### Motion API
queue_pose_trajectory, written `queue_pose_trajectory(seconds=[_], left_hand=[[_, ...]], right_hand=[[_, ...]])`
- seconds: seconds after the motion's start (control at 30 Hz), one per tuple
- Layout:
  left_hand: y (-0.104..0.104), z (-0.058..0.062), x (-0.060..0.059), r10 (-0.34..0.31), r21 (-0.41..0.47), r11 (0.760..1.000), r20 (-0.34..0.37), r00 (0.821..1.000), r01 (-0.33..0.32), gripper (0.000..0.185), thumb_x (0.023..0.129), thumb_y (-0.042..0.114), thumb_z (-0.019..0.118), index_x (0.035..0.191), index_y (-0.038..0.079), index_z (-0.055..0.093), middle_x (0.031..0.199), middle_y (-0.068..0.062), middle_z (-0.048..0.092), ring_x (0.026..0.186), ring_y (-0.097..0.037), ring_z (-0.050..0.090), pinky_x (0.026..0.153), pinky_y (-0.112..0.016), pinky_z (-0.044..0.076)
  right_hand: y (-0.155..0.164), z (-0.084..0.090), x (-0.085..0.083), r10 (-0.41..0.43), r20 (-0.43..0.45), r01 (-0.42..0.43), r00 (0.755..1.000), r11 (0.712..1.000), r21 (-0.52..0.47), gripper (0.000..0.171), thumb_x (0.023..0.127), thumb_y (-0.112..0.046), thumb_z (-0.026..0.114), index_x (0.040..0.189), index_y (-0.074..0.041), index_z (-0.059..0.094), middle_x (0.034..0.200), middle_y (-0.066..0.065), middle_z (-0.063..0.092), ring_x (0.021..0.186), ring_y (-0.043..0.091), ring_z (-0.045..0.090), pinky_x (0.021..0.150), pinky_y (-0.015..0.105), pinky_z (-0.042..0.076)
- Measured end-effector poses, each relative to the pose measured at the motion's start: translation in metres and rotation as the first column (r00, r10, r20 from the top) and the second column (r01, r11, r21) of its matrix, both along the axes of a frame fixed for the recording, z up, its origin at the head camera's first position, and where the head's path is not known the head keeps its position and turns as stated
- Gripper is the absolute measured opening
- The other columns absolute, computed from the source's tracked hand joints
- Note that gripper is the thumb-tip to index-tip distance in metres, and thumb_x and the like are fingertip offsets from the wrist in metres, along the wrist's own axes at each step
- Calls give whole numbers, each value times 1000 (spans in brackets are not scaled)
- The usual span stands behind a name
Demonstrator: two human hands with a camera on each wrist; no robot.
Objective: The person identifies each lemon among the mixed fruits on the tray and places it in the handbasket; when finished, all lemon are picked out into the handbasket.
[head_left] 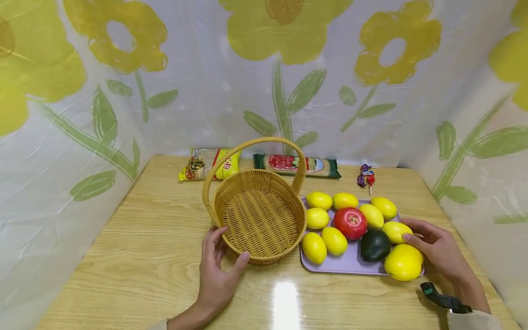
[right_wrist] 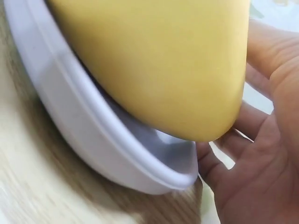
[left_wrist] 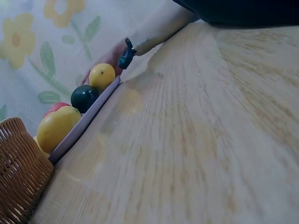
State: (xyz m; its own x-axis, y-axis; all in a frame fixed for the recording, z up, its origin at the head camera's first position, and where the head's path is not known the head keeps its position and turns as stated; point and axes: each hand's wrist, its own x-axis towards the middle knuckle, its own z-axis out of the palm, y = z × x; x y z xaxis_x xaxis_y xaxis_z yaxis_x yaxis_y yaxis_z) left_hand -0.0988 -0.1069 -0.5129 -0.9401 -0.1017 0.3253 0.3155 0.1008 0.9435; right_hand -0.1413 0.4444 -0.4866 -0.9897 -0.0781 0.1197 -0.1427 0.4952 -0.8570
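A round wicker basket [head_left: 260,220] with a tall arched handle stands empty on the table. My left hand [head_left: 218,266] holds its near-left rim, with fingertips over the edge and thumb against the front. To its right is a lilac tray [head_left: 342,266] bearing several lemons [head_left: 314,248], a red pomegranate [head_left: 350,223], a dark green avocado [head_left: 375,245] and a large yellow fruit [head_left: 403,262]. At the tray's right side my right hand [head_left: 441,247] pinches a lemon [head_left: 397,232] between thumb and fingers. The large yellow fruit [right_wrist: 163,65] fills much of the right wrist view.
Behind the basket lie a yellow food packet [head_left: 210,164] and a long green-and-red packet [head_left: 297,166]. Several small wrapped candies [head_left: 362,178] and a red lollipop [head_left: 371,179] lie at the back right. Flower-patterned sheets [head_left: 198,82] hang around the wooden table [head_left: 144,256].
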Motion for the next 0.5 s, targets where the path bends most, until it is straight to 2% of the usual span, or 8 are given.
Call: queue_pose_trajectory(seconds=[0.1,0.2,0.27,0.33,0.4,0.43,0.5], left_hand=[[1,0,-1,2,5,1000,3,1000,-2,78,95,4,81,161,16,43,176,-20,19,161,-41,32,129,-15,32],[1,1,-1,3,5,1000,16,1000,-3,78,95,5,82,162,17,43,177,-18,18,162,-43,31,132,-24,32],[1,1,-1,-4,2,1000,24,1000,4,78,96,6,82,162,16,43,178,-16,18,163,-44,30,133,-33,31],[0,3,-2,-7,-7,1000,24,1000,7,76,96,7,83,160,13,44,178,-16,18,163,-46,29,132,-41,30],[-2,3,-2,-13,-13,1000,14,1000,13,73,95,6,83,157,10,45,177,-18,19,162,-49,30,130,-46,30],[-3,4,-3,-16,-20,1000,9,1000,16,71,95,6,83,156,9,46,176,-19,20,161,-50,30,130,-48,30],[-6,4,-5,-23,-33,999,-3,1000,23,68,95,6,83,153,7,47,175,-21,21,160,-52,32,128,-49,31]], right_hand=[[5,2,1,-14,-15,13,1000,1000,-26,44,109,-5,66,152,3,59,130,-26,71,109,-6,71,88,10,60],[10,5,3,12,-35,-18,999,985,-173,45,110,1,60,156,4,56,136,-22,70,114,-5,69,92,9,60],[11,9,5,49,-67,-68,997,944,-323,46,110,8,55,157,6,53,143,-15,69,118,-2,70,95,12,61],[6,14,7,102,-111,-142,989,877,-460,48,110,14,48,158,9,49,147,-8,67,121,3,72,98,17,63],[-4,23,8,145,-157,-207,977,827,-523,49,109,17,44,158,13,47,150,-2,66,125,8,71,101,20,63],[-11,28,9,173,-188,-248,967,810,-531,49,109,19,42,157,15,45,152,2,65,128,10,71,103,21,62],[-28,41,9,211,-215,-292,953,822,-489,48,108,19,45,156,17,44,154,5,65,132,13,68,106,21,61]])
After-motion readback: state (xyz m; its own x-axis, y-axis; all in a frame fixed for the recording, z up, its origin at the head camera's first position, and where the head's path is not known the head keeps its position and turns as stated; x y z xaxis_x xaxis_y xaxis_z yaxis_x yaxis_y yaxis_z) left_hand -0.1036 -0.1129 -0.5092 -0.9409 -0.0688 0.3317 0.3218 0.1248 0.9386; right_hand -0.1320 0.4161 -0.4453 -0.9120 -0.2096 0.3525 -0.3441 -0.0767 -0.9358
